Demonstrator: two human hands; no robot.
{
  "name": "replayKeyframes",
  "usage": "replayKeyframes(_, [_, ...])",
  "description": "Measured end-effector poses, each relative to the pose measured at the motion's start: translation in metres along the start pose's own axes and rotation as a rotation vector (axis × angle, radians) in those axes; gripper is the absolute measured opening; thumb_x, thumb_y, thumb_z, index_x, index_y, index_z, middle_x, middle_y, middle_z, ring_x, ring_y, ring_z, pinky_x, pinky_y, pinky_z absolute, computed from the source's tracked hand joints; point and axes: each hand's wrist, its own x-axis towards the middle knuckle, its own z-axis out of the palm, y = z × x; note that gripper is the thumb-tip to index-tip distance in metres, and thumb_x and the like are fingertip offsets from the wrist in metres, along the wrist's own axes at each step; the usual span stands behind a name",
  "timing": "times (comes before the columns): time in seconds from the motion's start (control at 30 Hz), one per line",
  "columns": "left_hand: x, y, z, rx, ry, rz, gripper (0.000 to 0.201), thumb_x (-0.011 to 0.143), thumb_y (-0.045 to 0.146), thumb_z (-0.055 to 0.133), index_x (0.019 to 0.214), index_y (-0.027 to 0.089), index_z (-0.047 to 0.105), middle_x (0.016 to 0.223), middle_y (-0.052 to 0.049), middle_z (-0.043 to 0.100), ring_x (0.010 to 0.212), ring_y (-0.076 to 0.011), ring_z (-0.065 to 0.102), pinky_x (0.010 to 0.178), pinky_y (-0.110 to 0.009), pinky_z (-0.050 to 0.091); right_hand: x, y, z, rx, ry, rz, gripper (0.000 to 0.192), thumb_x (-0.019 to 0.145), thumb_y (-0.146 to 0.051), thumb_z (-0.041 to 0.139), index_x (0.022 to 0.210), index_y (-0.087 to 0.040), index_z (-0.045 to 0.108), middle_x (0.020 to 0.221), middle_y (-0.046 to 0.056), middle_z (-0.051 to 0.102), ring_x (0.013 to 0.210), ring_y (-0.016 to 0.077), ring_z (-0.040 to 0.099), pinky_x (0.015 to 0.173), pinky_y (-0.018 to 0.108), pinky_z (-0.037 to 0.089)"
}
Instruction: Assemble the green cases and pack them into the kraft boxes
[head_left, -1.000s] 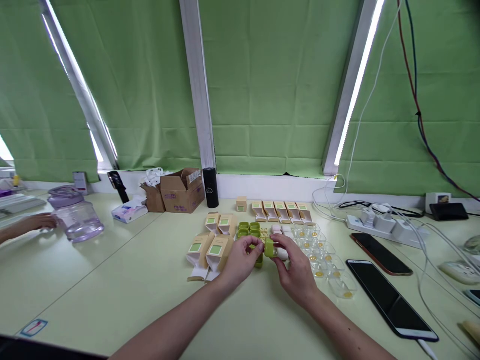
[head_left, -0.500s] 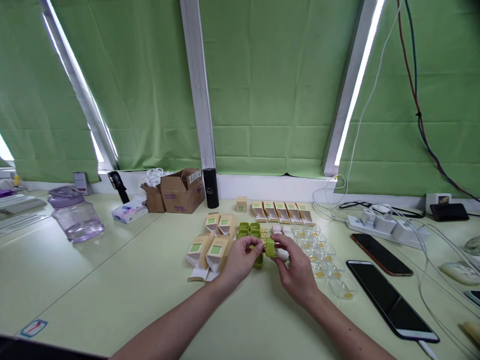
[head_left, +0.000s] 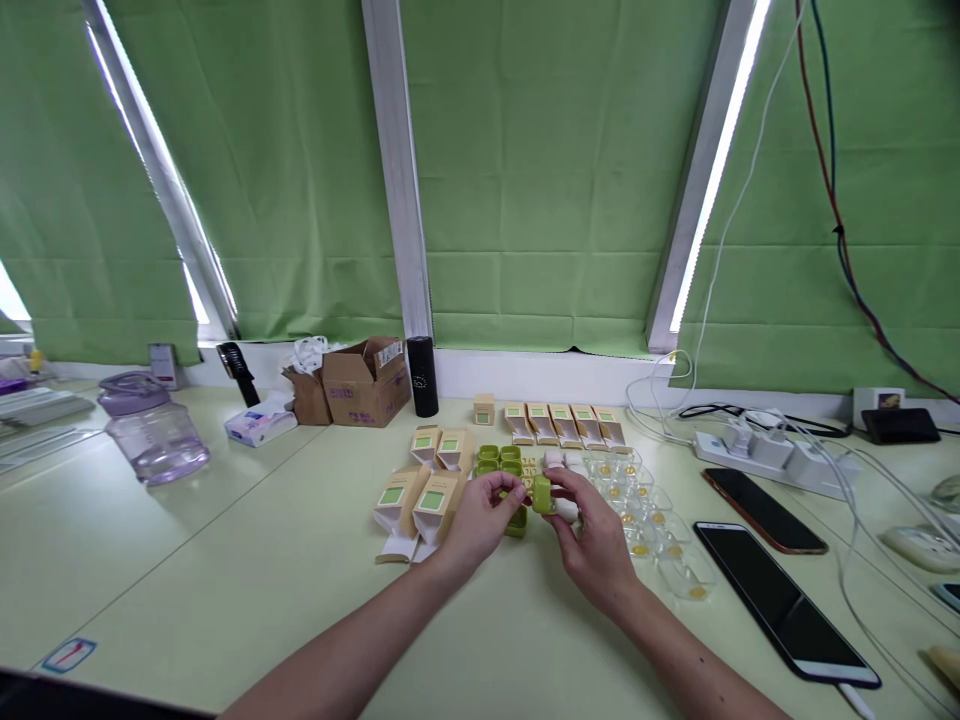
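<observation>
My right hand (head_left: 596, 540) grips a small green container (head_left: 541, 494) between thumb and fingers, just above the table. Close to its left side, my left hand (head_left: 486, 515) is closed in a pinch; what lies between those fingertips is too small to make out. Behind the hands are several green square cups (head_left: 499, 455) and a cluster of small yellowish pieces (head_left: 529, 465). White rounded pieces (head_left: 566, 509) sit beside my right fingers. To the right spread several clear plastic covers (head_left: 686, 575) with yellow spots.
Opened cartons (head_left: 439, 495) with green labels lie left of my hands, more cartons (head_left: 562, 423) behind. A brown cardboard box (head_left: 367, 385), a black cylinder (head_left: 422, 376) and a purple jug (head_left: 156, 435) stand farther back. Phones (head_left: 784, 600) and a power strip (head_left: 780, 462) are at right.
</observation>
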Motion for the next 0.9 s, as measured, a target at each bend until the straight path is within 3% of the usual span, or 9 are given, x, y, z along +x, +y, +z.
replayKeyframes(0.77, [-0.0002, 0.0031, -0.0020, -0.085, 0.002, -0.010, 0.048, 0.076, 0.060, 0.086, 0.085, 0.015, 0.073, 0.085, -0.008, 0.079, 0.082, -0.0223, 0.073, 0.079, -0.032, 0.055, 0.0021, -0.0048, -0.0018, 0.001, 0.020, 0.005, 0.041, 0.099, -0.019, 0.057, 0.139, -0.027, 0.057, 0.133, 0.011, 0.068, 0.107, 0.0253, 0.074, 0.090, 0.042, 0.067])
replayKeyframes(0.9, [0.0010, 0.0025, -0.0052, -0.069, 0.043, 0.008, 0.045, 0.079, 0.057, 0.083, 0.092, 0.015, 0.074, 0.087, -0.009, 0.079, 0.087, -0.0236, 0.074, 0.082, -0.033, 0.055, 0.0028, -0.0048, -0.0022, -0.013, 0.025, -0.005, 0.044, 0.098, -0.017, 0.057, 0.140, -0.027, 0.056, 0.135, 0.012, 0.067, 0.110, 0.0259, 0.072, 0.092, 0.044, 0.066])
